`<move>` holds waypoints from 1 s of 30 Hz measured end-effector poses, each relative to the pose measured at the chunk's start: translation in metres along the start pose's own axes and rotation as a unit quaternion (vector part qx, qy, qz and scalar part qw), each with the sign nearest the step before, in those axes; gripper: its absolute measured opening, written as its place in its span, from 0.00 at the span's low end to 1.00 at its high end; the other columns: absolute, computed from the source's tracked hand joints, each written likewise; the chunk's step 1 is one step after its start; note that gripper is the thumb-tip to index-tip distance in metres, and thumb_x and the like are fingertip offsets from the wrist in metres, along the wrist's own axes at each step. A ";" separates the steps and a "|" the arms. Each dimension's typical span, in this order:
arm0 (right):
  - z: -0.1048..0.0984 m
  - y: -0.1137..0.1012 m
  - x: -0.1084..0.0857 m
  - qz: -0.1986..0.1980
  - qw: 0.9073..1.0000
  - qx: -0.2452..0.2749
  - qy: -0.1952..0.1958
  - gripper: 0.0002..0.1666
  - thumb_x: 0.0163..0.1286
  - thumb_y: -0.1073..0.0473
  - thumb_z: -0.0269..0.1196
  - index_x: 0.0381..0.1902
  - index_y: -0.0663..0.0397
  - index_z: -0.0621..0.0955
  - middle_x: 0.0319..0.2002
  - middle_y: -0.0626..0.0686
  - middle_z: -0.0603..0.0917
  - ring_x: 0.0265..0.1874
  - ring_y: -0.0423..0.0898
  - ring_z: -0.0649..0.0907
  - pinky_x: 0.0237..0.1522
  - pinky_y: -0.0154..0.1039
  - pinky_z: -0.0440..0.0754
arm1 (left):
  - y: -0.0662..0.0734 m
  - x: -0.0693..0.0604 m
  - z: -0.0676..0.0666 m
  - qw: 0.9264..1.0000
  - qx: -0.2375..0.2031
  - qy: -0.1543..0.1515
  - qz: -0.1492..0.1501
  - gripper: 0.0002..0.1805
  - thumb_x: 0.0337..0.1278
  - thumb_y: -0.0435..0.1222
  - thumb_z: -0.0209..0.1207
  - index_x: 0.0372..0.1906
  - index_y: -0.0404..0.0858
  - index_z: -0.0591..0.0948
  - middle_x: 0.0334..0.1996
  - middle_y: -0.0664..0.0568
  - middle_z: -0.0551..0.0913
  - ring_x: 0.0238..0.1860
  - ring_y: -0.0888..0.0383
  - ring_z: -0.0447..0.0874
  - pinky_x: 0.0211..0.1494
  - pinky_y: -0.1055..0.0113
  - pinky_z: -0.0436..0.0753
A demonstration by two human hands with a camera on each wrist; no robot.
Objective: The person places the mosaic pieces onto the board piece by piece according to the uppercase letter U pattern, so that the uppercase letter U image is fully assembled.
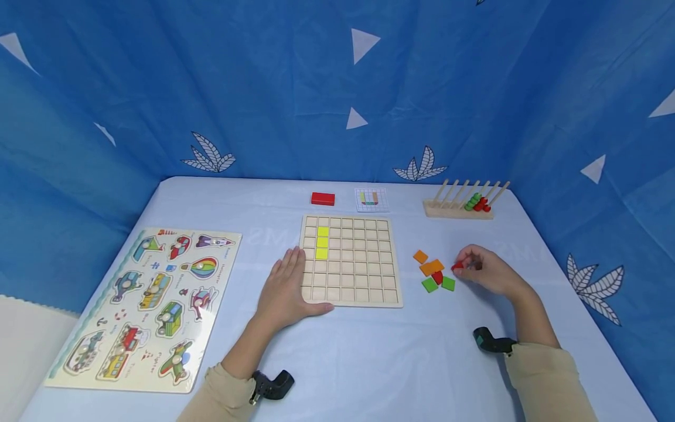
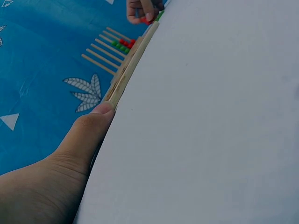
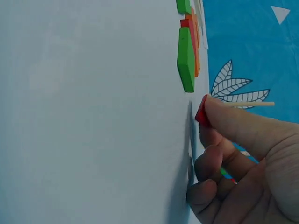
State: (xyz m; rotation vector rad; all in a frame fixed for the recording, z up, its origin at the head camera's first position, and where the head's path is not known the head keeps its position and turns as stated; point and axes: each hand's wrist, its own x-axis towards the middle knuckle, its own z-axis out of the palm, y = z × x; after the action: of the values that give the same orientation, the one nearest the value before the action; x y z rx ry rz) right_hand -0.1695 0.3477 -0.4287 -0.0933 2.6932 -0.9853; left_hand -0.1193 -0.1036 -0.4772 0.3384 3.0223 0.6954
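A wooden grid board lies mid-table with three yellow tiles in one column near its left side. My left hand rests along the board's left edge, thumb at the near edge; in the left wrist view the thumb of the left hand touches the board's side. My right hand pinches a red piece between thumb and finger, also seen in the right wrist view, where the right hand holds the red piece. Beside it lie orange tiles, green tiles and a red piece.
A picture puzzle board lies at the left. Behind the grid board are a red block and a pattern card. A peg rack with green and red beads stands at the back right. Blue cloth hangs behind.
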 end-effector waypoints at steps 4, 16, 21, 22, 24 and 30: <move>0.000 -0.010 0.001 0.003 1.000 0.008 0.010 0.20 0.66 0.49 0.68 0.45 0.55 0.75 0.39 0.56 0.77 0.39 0.51 0.75 0.36 0.37 0.77 | -0.001 0.000 0.000 1.000 -0.001 -0.001 -0.001 0.75 0.31 0.77 0.62 0.79 0.34 0.48 0.81 0.45 0.46 0.82 0.50 0.39 0.82 0.50 0.46; 0.022 -0.056 0.020 -0.043 0.999 0.014 0.007 0.20 0.70 0.56 0.64 0.58 0.53 0.80 0.48 0.57 0.83 0.38 0.52 0.78 0.34 0.36 0.81 | -0.002 0.000 0.001 1.000 -0.004 0.000 -0.001 0.76 0.31 0.77 0.62 0.79 0.34 0.48 0.81 0.45 0.45 0.82 0.50 0.39 0.82 0.50 0.46; 0.034 -0.074 0.029 -0.059 0.998 0.029 -0.016 0.16 0.71 0.57 0.63 0.55 0.53 0.81 0.48 0.58 0.83 0.36 0.53 0.79 0.30 0.39 0.83 | -0.003 0.000 0.002 1.000 -0.005 -0.001 -0.001 0.76 0.30 0.78 0.62 0.79 0.34 0.48 0.81 0.45 0.45 0.82 0.50 0.39 0.82 0.50 0.46; 0.036 -0.078 0.031 -0.062 0.997 0.030 -0.016 0.16 0.70 0.57 0.64 0.54 0.54 0.81 0.47 0.57 0.83 0.35 0.53 0.79 0.29 0.39 0.82 | -0.002 0.000 0.002 1.000 -0.006 -0.001 -0.001 0.76 0.30 0.78 0.62 0.79 0.34 0.48 0.81 0.45 0.45 0.82 0.50 0.39 0.82 0.51 0.46; 0.039 -0.084 0.034 -0.066 0.997 0.032 -0.014 0.14 0.69 0.56 0.65 0.51 0.53 0.81 0.44 0.56 0.82 0.32 0.53 0.79 0.27 0.38 0.81 | -0.002 0.000 0.002 1.000 -0.008 -0.001 -0.001 0.76 0.30 0.78 0.62 0.79 0.34 0.48 0.81 0.45 0.46 0.82 0.50 0.39 0.82 0.51 0.45; 0.047 -0.100 0.042 -0.079 0.996 0.042 -0.012 0.11 0.65 0.55 0.69 0.43 0.51 0.81 0.39 0.54 0.83 0.28 0.54 0.78 0.24 0.35 0.75 | -0.002 0.000 0.001 1.000 -0.007 -0.001 0.001 0.76 0.31 0.77 0.63 0.79 0.34 0.47 0.81 0.45 0.46 0.82 0.50 0.39 0.82 0.50 0.46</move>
State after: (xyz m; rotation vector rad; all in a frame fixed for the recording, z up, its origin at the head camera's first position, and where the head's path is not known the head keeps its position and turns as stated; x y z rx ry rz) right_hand -0.2000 0.2348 -0.4086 -0.3043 2.6510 -1.1332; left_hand -0.1193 -0.1050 -0.4794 0.3406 3.0143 0.7162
